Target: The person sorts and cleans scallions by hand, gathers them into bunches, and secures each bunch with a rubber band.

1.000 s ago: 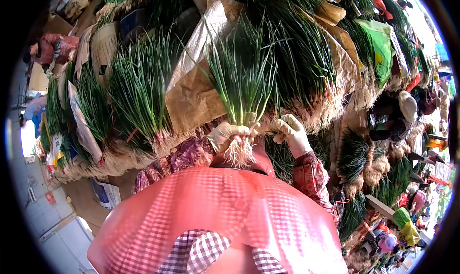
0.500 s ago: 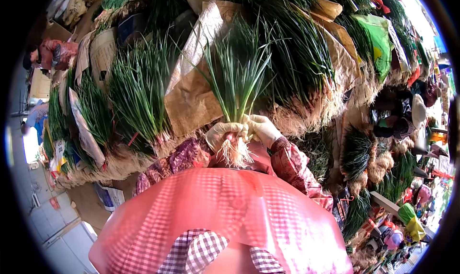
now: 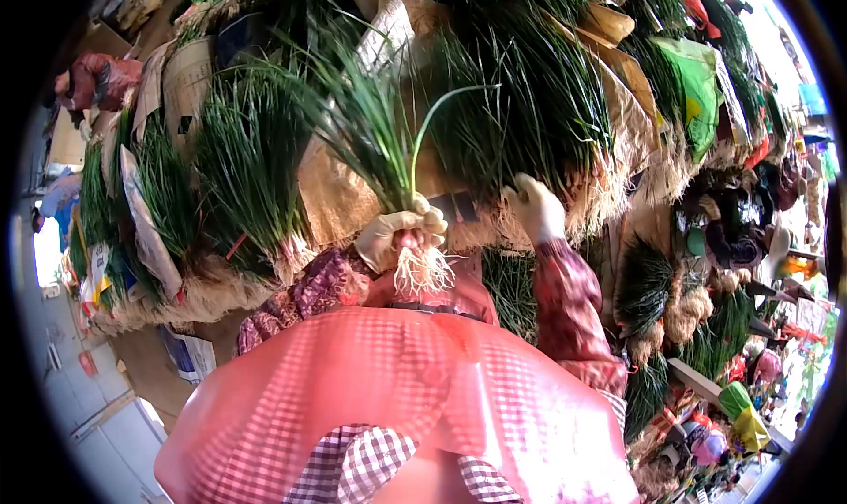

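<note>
My left hand [image 3: 384, 237], in a pale glove, is closed around a bunch of spring onions [image 3: 375, 147] in front of my chest. Their green leaves lean up and to the left, one leaf bends right, and the whitish roots hang below my fist. My right hand [image 3: 538, 209], also gloved, is apart from the bunch, at the root end of a large heap of spring onions [image 3: 520, 107]. Its fingers are curled together; whatever they hold, if anything, is hidden.
Another heap of spring onions [image 3: 251, 142] lies to the left, beside a brown paper sheet [image 3: 331, 186]. A green bag [image 3: 693, 85] sits among bundles on the right. A person in red [image 3: 101, 81] is at the far left; a person in dark clothes [image 3: 737, 239] is at the right.
My right hand has let go of the bunch and moved up and right to the large heap. My left hand keeps the bunch, which has shifted slightly left and tilted left.
</note>
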Available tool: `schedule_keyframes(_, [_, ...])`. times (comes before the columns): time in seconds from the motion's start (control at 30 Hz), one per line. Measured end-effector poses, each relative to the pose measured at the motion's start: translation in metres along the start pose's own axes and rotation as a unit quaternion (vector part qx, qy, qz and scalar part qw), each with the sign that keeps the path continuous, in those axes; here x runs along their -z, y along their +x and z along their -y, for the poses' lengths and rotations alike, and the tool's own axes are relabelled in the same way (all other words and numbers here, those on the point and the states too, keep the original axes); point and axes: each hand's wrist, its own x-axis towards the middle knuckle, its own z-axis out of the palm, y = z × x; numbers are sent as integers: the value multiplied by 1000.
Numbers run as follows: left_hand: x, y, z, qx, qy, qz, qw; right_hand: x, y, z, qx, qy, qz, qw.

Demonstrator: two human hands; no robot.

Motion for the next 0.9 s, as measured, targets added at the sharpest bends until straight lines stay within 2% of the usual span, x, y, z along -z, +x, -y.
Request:
schedule_keyframes(0.07, [4,4,6,15,-1,-72,997,-26,35,4,-62,-5,42,997])
schedule_keyframes(0.1, [-4,4,7,6,54,-98,994,-28,44,5,-138,95,104,980])
schedule_keyframes(0.13, [-4,5,13,8,30,-115,993,-28,52,6,-212,190,165,944])
schedule_keyframes(0.17, [-7,6,14,3,81,-113,990,-26,46,6,-238,365,182,881])
schedule_keyframes(0.2, [-10,4,16,0,129,-112,985,-11,36,22,-268,464,210,818])
schedule_keyframes(0.27, [8,8,28,38,187,-154,969,12,17,67,-286,514,211,781])
schedule_keyframes(0.33, [-13,10,26,80,199,-178,960,0,1,81,-304,585,226,717])
schedule_keyframes(0.37, [-30,9,29,63,151,-197,967,-5,-5,86,-322,621,219,680])
schedule_keyframes(0.4, [-32,11,31,39,128,-223,966,-2,-5,94,-324,602,203,701])
schedule_keyframes(0.47, [-23,9,24,35,117,-194,973,-3,-11,89,-252,485,168,820])
schedule_keyframes(0.5, [-22,7,24,30,67,-182,981,-10,-18,72,-213,430,109,871])
schedule_keyframes(0.53, [-19,-4,12,46,108,-129,985,-11,-26,51,-172,370,48,912])
schedule_keyframes(0.57, [-14,-13,8,38,94,-110,989,3,-33,34,-202,312,61,926])
schedule_keyframes(0.6, [-9,-21,6,29,82,-92,992,5,-50,6,-123,146,131,973])
schedule_keyframes(0.63, [-11,-28,2,22,76,-140,987,37,-53,30,-220,71,378,897])
schedule_keyframes(0.67, [-15,-36,2,18,37,-177,983,23,-67,20,-171,-55,550,815])
schedule_keyframes(0.73, [-9,-38,-10,26,48,-121,991,15,-80,31,-17,-189,635,749])
schedule_keyframes(0.77, [-8,-41,-9,15,42,-112,993,2,-77,28,-30,-130,524,841])
schedule_keyframes(0.8, [-6,-40,-8,10,64,-115,991,-21,-69,21,-42,-68,402,912])
schedule_keyframes(0.83, [-9,-40,-7,7,63,-97,993,-51,-57,19,-13,-3,259,966])
schedule_keyframes(0.87, [-14,-40,-7,3,65,-80,995,-81,-42,21,16,66,106,992])
schedule_keyframes(0.9, [-16,-39,-6,16,79,-103,991,-102,-27,27,28,23,98,995])
